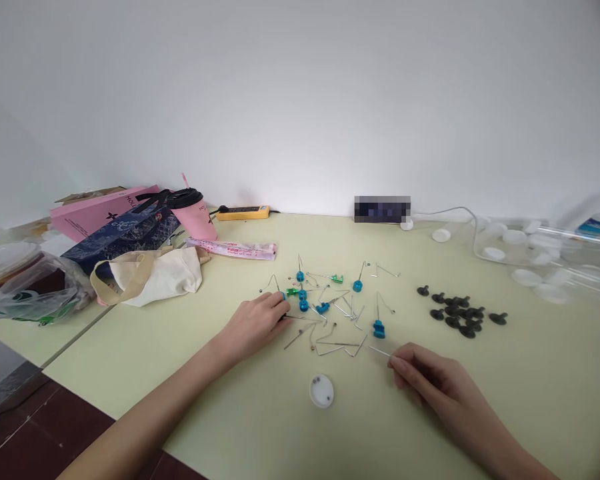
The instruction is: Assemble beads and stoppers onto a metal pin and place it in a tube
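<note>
My left hand (259, 317) rests low over the table with its fingers curled together round a small blue piece (283, 296), mostly hidden, from which a bent wire rises. A thin metal rod (300, 318) lies just beyond those fingertips. Between thumb and fingers, my right hand (433, 381) pinches a thin metal rod (380, 351) pointing left. Close to its tip stands a blue piece with a bent wire (379, 329). Between the hands lie several L-shaped metal rods (340, 344), more blue pieces (303, 295) and green pieces (337, 279).
A white cap (321, 391) holding small dark bits lies in front. Several black suction-cup-like parts (453, 311) sit at right, near clear tubes with white caps (515, 237). Behind left are a pink cup (196, 217), cloth bag (155, 275) and yellow power strip (243, 213).
</note>
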Action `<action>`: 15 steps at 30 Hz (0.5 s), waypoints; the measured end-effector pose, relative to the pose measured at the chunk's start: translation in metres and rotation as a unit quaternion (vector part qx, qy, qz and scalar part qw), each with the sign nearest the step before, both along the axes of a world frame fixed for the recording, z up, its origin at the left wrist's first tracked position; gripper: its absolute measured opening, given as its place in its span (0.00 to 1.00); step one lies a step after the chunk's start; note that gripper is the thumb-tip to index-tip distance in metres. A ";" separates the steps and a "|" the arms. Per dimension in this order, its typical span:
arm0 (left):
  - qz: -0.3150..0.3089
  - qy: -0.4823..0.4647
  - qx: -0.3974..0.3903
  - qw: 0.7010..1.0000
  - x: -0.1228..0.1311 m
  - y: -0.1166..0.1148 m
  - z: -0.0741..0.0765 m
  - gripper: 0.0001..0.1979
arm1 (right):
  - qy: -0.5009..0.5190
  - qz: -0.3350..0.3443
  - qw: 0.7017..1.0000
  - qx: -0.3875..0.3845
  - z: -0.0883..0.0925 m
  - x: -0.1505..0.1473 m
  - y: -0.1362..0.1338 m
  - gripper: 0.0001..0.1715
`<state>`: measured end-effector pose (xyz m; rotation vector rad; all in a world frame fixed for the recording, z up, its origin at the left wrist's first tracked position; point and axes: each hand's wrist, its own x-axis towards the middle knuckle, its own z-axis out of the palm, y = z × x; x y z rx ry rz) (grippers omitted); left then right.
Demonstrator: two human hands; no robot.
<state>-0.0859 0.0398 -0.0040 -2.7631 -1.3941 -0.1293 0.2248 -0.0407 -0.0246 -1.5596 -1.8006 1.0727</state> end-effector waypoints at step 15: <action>0.168 -0.074 0.037 0.982 0.009 0.011 -0.010 0.15 | -0.003 0.015 1.000 0.016 0.001 -0.001 0.001 0.23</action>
